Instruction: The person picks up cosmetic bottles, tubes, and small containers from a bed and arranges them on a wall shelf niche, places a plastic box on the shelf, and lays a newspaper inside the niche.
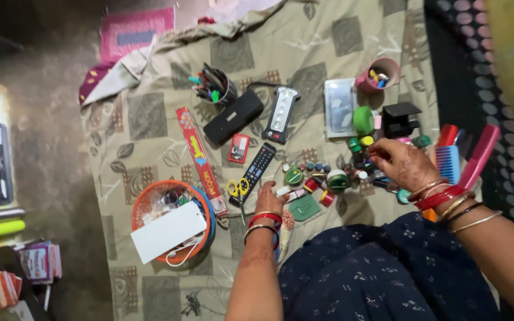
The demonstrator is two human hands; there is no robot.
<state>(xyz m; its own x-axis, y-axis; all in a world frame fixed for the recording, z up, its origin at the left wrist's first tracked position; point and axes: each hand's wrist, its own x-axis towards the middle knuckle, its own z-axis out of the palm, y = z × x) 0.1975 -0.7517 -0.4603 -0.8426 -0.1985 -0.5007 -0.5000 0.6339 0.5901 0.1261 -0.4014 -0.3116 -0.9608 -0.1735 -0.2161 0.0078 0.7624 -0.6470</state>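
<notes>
Dark blue dotted cloth (382, 267) over the person's lap fills the bottom of the head view, just below the scatter of small caps and reels (328, 175) that serves as the landmark. At the left edge of that scatter the left hand (270, 199) lies palm down on the patterned sheet (150, 119), fingers together and flat, clamped on nothing; its fingertips touch a small white piece (283, 191). Yellow-handled scissors (238, 189) lie just beside this hand, on the side away from the scatter. At the right edge of the scatter the right hand (401, 163) reaches in with fingers curled among the little bottles; whether they pinch anything I cannot tell. Combs in red and blue (459, 157) lie just right of that hand. Above the scatter rest a black remote control (256, 169), a green round lid (363, 119) and a pink cup (379, 74). Far to the left of the scatter sits an orange basket (150, 205) with a white card (169, 232) lying on it.
</notes>
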